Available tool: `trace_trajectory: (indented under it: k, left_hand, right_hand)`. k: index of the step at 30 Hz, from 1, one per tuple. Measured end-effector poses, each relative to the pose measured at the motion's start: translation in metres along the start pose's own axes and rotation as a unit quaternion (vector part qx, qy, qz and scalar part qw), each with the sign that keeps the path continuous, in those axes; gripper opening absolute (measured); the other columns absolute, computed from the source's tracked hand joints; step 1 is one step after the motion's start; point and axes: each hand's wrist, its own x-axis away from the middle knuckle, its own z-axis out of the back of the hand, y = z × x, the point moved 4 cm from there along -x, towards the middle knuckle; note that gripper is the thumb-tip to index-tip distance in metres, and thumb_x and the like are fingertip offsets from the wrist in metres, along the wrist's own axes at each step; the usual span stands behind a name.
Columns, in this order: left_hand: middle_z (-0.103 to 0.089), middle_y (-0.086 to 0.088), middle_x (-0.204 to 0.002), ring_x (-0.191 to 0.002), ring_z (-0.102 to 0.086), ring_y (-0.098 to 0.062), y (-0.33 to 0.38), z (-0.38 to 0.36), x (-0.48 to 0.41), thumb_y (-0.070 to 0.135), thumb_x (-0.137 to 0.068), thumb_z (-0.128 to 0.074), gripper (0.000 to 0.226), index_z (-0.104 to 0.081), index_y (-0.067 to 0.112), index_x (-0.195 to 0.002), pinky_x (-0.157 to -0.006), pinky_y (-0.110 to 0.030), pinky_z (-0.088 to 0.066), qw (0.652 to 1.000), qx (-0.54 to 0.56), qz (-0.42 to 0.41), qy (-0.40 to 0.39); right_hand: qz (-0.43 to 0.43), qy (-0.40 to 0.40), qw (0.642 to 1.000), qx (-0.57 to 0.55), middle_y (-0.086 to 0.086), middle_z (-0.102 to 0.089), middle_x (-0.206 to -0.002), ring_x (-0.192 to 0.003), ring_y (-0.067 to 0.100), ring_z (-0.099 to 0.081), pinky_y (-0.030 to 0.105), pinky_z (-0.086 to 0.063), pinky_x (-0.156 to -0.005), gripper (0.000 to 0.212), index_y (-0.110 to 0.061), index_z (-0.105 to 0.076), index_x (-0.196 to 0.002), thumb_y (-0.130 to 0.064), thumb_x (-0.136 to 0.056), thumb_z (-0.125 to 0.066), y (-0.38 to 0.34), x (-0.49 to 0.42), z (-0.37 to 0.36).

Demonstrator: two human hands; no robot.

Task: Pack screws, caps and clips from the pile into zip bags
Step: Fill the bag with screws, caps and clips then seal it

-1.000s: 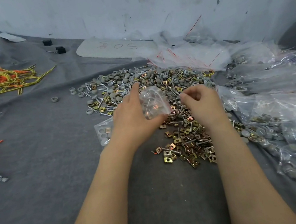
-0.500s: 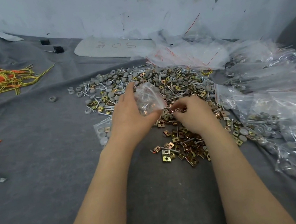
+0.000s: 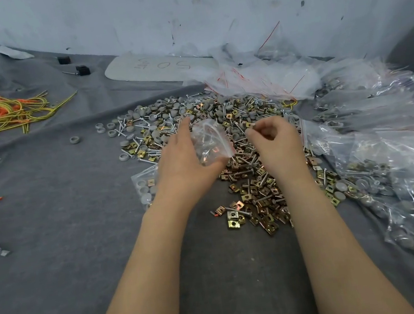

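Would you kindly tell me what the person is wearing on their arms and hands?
The left hand and right hand are gloveless; the left forearm and right forearm are bare to the frame's edge: no sleeves, watch or bracelets visible.

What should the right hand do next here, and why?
Probably move the right hand leftward to the zip bag and drop in the small part it seems to pinch. The left hand holds the bag up above the pile, and the right hand's curled fingertips sit just right of the bag, clear of the pile.
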Motion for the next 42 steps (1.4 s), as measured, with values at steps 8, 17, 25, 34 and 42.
trace_trajectory:
  k: [8, 17, 25, 34, 42]
  left_hand:
    - [-0.046, -0.006, -0.135, -0.119, -0.052, -0.029, 0.004, -0.004, 0.002, 0.037, -0.071, -0.078, 0.102, -0.017, 0.026, -0.152, -0.101, -0.050, -0.043, 1.000, -0.016, -0.016, -0.004]
    - [-0.048, -0.002, -0.133, -0.117, -0.050, -0.020, -0.001, 0.009, -0.003, 0.033, -0.076, -0.074, 0.090, -0.023, 0.022, -0.149, -0.102, -0.040, -0.041, 0.997, 0.029, 0.009, 0.076]
    - [-0.048, 0.000, -0.127, -0.117, -0.046, -0.018, -0.001, 0.009, 0.000, 0.032, -0.078, -0.072, 0.088, -0.023, 0.021, -0.149, -0.099, -0.034, -0.037, 0.995, 0.034, 0.006, 0.092]
    - [-0.045, -0.005, -0.138, -0.125, -0.045, -0.025, 0.001, 0.006, 0.000, 0.032, -0.078, -0.073, 0.089, -0.021, 0.021, -0.150, -0.104, -0.050, -0.041, 0.998, 0.013, 0.011, 0.064]
    - [-0.048, -0.006, -0.133, -0.123, -0.047, -0.026, 0.007, 0.001, 0.002, 0.031, -0.076, -0.075, 0.092, -0.021, 0.020, -0.150, -0.104, -0.048, -0.040, 0.999, -0.006, -0.011, 0.047]
  right_hand:
    - [-0.022, -0.086, 0.980, -0.176, -0.011, -0.069, -0.076, -0.073, 0.002, -0.065, 0.026, -0.053, -0.073, 0.009, -0.023, -0.066, -0.084, -0.017, -0.090, -0.064, -0.014, 0.010, -0.020]
    - [0.001, -0.134, 0.954, 0.270, 0.002, -0.058, -0.123, -0.118, 0.025, -0.051, 0.048, -0.042, -0.102, 0.022, -0.028, -0.064, -0.110, -0.035, -0.089, -0.064, 0.006, 0.007, -0.023]
    - [0.047, -0.106, 0.925, 0.362, 0.002, -0.057, -0.120, -0.117, 0.026, -0.049, 0.042, -0.035, -0.095, 0.022, -0.024, -0.065, -0.115, -0.027, -0.095, -0.055, 0.010, 0.009, -0.043]
    - [-0.017, 0.023, 0.999, -0.036, -0.005, -0.067, -0.098, -0.089, 0.007, -0.060, 0.017, -0.045, -0.077, 0.017, -0.016, -0.065, -0.108, -0.021, -0.098, -0.052, 0.008, -0.001, -0.009]
    - [-0.003, -0.135, 0.978, -0.159, -0.014, -0.072, -0.089, -0.087, -0.004, -0.065, 0.022, -0.050, -0.084, 0.021, -0.025, -0.072, -0.092, -0.033, -0.096, -0.053, -0.018, 0.010, -0.021]
